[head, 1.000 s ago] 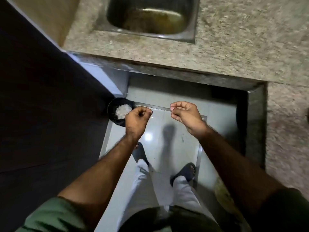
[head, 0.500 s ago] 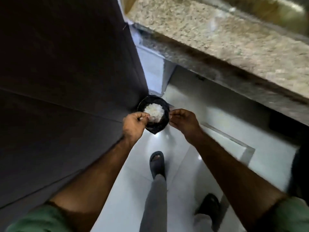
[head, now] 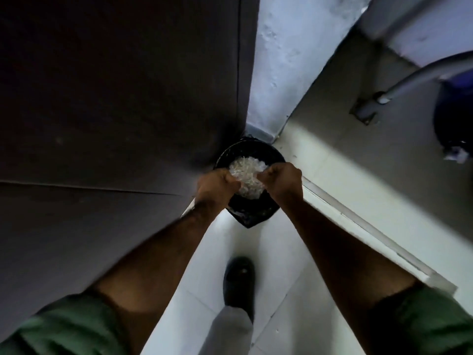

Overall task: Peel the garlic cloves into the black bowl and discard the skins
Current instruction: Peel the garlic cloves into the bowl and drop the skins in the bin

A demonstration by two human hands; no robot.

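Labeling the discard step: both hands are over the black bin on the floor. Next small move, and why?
Probably open the fingers and let whatever they hold drop. Both the left hand and right hand hang curled right above the bin, over the pale heap of skins already inside. What they pinch is hidden, so this is a guess from their position.

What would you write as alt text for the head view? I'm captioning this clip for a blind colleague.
Seen from above, a person's left hand and right hand, fingers curled, hover over a black bin on the floor holding a pile of pale papery skins. The bin sits in a corner beside a dark cabinet.
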